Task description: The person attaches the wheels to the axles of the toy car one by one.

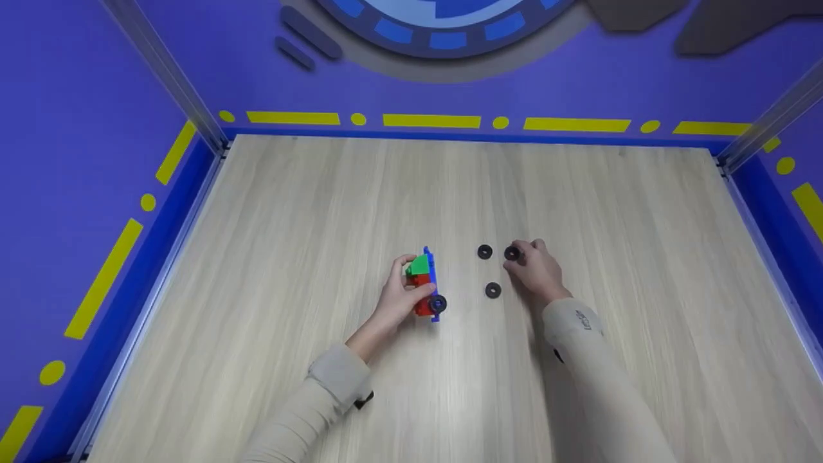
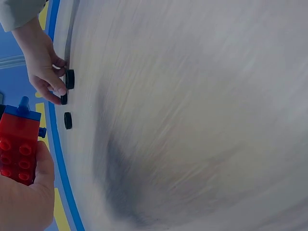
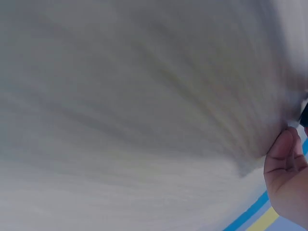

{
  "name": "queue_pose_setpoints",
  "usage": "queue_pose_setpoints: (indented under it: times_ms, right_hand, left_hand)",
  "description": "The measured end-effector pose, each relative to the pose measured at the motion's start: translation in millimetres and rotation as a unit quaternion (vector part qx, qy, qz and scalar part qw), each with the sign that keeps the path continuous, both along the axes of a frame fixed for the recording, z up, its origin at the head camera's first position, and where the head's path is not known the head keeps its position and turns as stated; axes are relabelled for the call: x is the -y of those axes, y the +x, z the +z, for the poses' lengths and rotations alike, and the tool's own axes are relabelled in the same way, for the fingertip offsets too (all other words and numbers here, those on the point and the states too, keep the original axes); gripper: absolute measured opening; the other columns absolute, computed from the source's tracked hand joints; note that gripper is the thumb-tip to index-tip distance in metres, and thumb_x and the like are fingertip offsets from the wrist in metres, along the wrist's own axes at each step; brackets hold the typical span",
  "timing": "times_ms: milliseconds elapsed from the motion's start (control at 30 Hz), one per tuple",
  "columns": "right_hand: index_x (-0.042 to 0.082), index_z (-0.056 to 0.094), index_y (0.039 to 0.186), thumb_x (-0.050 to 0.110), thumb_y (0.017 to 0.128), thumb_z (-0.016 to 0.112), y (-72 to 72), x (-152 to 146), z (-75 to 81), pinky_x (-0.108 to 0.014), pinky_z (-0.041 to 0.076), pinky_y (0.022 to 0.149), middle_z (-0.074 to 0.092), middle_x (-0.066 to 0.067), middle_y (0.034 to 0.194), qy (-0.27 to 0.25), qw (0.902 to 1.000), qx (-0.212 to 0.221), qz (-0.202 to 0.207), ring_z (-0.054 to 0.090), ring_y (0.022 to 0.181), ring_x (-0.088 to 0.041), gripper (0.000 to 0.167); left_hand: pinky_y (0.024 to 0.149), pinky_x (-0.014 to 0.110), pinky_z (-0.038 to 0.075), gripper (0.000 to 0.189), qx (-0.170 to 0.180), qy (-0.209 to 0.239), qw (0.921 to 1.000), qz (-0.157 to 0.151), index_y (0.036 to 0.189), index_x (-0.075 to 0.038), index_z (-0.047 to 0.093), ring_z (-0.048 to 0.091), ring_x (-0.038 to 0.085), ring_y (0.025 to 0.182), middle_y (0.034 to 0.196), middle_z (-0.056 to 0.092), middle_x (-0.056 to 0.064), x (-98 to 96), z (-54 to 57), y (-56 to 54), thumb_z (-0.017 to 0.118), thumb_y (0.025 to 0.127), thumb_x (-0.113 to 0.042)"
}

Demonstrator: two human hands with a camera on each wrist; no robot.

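Up top, head camera peers forward and down across the counter [image 1: 308, 212]; left wrist's looks low, tipped sideways, sharing right hand [image 2: 44, 65] and wheels [image 2: 68, 121] with it; right wrist's hugs that counter.

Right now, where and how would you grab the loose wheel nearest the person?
Pinch the wheel by its outer rim, probably from above: it lies flat, rim clear all round. I'd come from the right, since the left hand with the toy sits to its left.
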State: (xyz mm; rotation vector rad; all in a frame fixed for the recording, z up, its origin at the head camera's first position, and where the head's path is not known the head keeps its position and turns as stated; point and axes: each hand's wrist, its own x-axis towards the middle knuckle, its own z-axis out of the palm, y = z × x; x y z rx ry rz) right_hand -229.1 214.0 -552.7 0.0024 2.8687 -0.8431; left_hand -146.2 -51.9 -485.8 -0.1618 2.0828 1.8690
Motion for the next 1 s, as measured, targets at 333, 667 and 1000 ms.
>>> queue_pose_setpoints:
  times_ms: [333, 667, 1000]
  right_hand:
    - [0.008, 0.049, 0.123, 0.029, 0.082, 0.060, 1.0, 3.2, -3.3, -0.046, 0.041, 0.081, 0.045, -0.017, 0.107, 0.023, 0.9995, -0.022, -0.004, 0.052, 0.094, -0.035, 0.047]
    - [0.003, 0.057, 0.111, 0.019, 0.078, 0.064, 4.1, -0.7, -6.3, -0.043, 0.040, 0.078, 0.051, -0.017, 0.097, -0.021, 0.9977, -0.059, -0.027, 0.053, 0.089, -0.031, 0.037]
    - [0.000, 0.056, 0.112, 0.013, 0.078, 0.063, 7.8, -2.8, -1.0, -0.041, 0.041, 0.081, 0.050, -0.016, 0.098, -0.022, 0.9985, -0.044, -0.021, 0.052, 0.091, -0.029, 0.038]
  left_hand:
    - [0.074, 0.030, 0.049, 0.061, 0.000, 0.000, 1.0000, 0.004, 0.133, -0.015, 0.024, 0.054, 0.019, 0.092, 0.112, 0.053, 0.018, -0.7, 0.2, 0.7, 0.058, 0.083, -0.013]
    - [0.073, 0.030, 0.049, 0.062, 0.000, 0.004, 1.0000, 0.001, 0.134, -0.014, 0.023, 0.054, 0.019, 0.091, 0.113, 0.053, 0.019, -0.6, 0.3, 1.3, 0.058, 0.083, -0.012]
    - [0.075, 0.032, 0.049, 0.061, 0.002, -0.011, 0.9999, -0.006, 0.134, -0.016, 0.023, 0.053, 0.021, 0.095, 0.115, 0.052, 0.018, -2.4, 2.2, 3.7, 0.058, 0.083, -0.015]
